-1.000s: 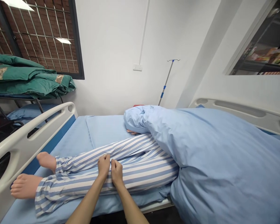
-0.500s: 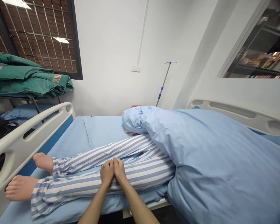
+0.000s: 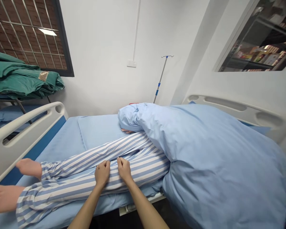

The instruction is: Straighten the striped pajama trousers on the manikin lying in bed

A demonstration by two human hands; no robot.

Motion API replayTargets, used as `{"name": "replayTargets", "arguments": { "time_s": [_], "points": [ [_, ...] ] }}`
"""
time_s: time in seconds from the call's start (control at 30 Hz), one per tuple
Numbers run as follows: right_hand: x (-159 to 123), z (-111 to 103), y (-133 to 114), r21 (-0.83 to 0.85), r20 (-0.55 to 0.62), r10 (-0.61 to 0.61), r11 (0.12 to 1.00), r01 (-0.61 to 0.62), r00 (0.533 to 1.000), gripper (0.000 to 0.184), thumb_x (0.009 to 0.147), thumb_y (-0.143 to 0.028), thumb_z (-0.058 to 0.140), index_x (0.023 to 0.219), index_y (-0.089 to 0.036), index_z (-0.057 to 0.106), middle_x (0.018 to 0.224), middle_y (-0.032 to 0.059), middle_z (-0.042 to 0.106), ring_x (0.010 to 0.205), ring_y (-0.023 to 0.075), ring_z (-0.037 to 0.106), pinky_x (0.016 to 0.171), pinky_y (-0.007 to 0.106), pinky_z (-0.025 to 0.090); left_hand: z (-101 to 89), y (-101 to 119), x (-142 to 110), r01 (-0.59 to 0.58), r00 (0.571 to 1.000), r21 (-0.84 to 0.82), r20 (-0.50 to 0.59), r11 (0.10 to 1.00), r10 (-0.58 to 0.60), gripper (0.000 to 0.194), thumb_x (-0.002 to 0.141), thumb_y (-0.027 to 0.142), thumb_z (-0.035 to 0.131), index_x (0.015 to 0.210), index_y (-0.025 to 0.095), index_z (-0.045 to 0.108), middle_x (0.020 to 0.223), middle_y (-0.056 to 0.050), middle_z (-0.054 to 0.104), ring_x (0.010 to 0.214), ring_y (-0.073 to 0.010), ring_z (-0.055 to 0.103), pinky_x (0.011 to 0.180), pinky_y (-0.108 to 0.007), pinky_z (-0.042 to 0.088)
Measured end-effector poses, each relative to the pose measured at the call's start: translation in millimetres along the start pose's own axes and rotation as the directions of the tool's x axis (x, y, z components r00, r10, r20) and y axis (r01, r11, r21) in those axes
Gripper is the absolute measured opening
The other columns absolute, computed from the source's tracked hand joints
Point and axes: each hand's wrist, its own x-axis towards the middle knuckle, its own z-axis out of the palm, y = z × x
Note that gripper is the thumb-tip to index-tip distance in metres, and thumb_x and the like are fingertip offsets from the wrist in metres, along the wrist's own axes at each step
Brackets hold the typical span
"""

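Observation:
A figure in blue-and-white striped trousers [image 3: 85, 178] lies on a hospital bed, bare feet [image 3: 4, 197] toward the left. A pale blue quilt [image 3: 205, 152] covers its upper body. My left hand [image 3: 102, 173] and my right hand [image 3: 124, 169] rest side by side on the near striped leg, around the knee. Both have their fingers curled down into the fabric, a small gap between them.
A white footboard [image 3: 26, 133] with handle slots stands at the left, a white headboard [image 3: 240, 111] at the right. An IV pole [image 3: 160, 78] rises behind the bed. Folded green blankets [image 3: 21, 79] lie on a rack at far left. The blue sheet [image 3: 97, 130] stretches beyond the legs.
My hands were pressed together half a second ago and have now moved slightly apart on the leg. The view has shifted rightward, so the feet sit nearer the left edge.

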Motion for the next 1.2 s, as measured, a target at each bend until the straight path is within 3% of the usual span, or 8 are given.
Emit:
{"name": "replayTargets", "arguments": {
  "time_s": [0.1,0.2,0.33,0.43,0.63,0.73,0.93,1.2],
  "points": [
    [2,-2,-1,0.059,-0.016,0.022,0.998,-0.021,1.000,0.041,0.089,-0.035,0.036,0.051,-0.019,0.035,0.048,-0.0048,0.034,0.050,0.0096,0.033,0.051,0.025,0.020,4.2,13,3,-0.057,0.998,-0.018,0.008,0.998,0.057,0.034,0.080,0.032,0.038,0.050,0.019,0.044,0.055,-0.001,0.054,0.058,-0.0122,0.041,0.058,-0.025,0.022],
    [4,-4,0,0.144,-0.035,0.053,0.988,-0.047,0.998,0.038,0.088,-0.035,0.036,0.054,-0.019,0.040,0.051,-0.0034,0.042,0.052,0.0105,0.037,0.052,0.024,0.024,15.8,37,4,-0.136,0.990,-0.182,-0.006,0.974,0.138,0.035,0.080,0.035,0.039,0.049,0.019,0.040,0.050,0.001,0.047,0.055,-0.0109,0.040,0.057,-0.024,0.024],
    [6,-7,2,0.248,-0.050,0.110,0.964,-0.094,0.993,0.036,0.087,-0.038,0.037,0.056,-0.019,0.041,0.054,-0.0020,0.046,0.055,0.0115,0.040,0.053,0.023,0.029,39.1,60,-3,-0.005,1.000,-0.433,-0.014,0.901,-0.001,0.037,0.082,0.039,0.034,0.050,0.019,0.039,0.048,0.002,0.045,0.053,-0.0110,0.041,0.054,-0.023,0.027],
    [6,-7,3,0.287,-0.076,0.141,0.951,-0.113,0.987,0.034,0.085,-0.038,0.039,0.057,-0.019,0.040,0.054,-0.0025,0.045,0.055,0.0114,0.040,0.053,0.023,0.030,52.1,58,-6,0.053,0.998,-0.386,-0.001,0.921,-0.058,0.037,0.082,0.041,0.036,0.053,0.019,0.045,0.053,0.000,0.052,0.055,-0.0118,0.043,0.055,-0.024,0.027],
    [7,-6,2,0.295,-0.041,0.142,0.948,-0.124,0.989,0.035,0.086,-0.039,0.037,0.057,-0.019,0.041,0.055,-0.0022,0.046,0.055,0.0113,0.040,0.053,0.023,0.031,55.6,49,-6,0.016,1.000,-0.321,-0.013,0.947,-0.021,0.037,0.083,0.039,0.034,0.054,0.019,0.046,0.056,-0.002,0.056,0.056,-0.0115,0.043,0.057,-0.024,0.026],
    [11,-18,-2,0.165,0.009,0.092,0.982,-0.092,0.996,0.037,0.087,-0.038,0.035,0.056,-0.019,0.041,0.053,-0.0019,0.046,0.053,0.0110,0.039,0.052,0.023,0.028,54.4,51,-7,0.007,1.000,-0.289,0.000,0.957,-0.008,0.038,0.084,0.039,0.033,0.056,0.019,0.048,0.059,-0.003,0.058,0.056,-0.0116,0.044,0.057,-0.024,0.026],
    [21,-53,2,-0.151,0.070,-0.107,0.982,0.117,0.992,0.040,0.090,-0.035,0.034,0.055,-0.019,0.046,0.051,-0.0015,0.047,0.051,0.0105,0.038,0.054,0.026,0.022,54.4,57,-11,0.000,1.000,-0.193,0.021,0.981,0.004,0.037,0.085,0.037,0.033,0.056,0.019,0.049,0.064,-0.004,0.061,0.060,-0.0126,0.047,0.058,-0.025,0.025],
    [16,-54,21,-0.071,-0.043,-0.027,0.997,0.024,0.999,0.043,0.091,-0.038,0.032,0.054,-0.019,0.042,0.049,-0.0029,0.042,0.050,0.0099,0.035,0.052,0.025,0.022,54.6,64,-12,-0.026,1.000,-0.165,-0.008,0.986,0.025,0.036,0.082,0.035,0.037,0.051,0.019,0.044,0.055,-0.001,0.055,0.057,-0.0115,0.044,0.056,-0.024,0.026]
  ]
}}
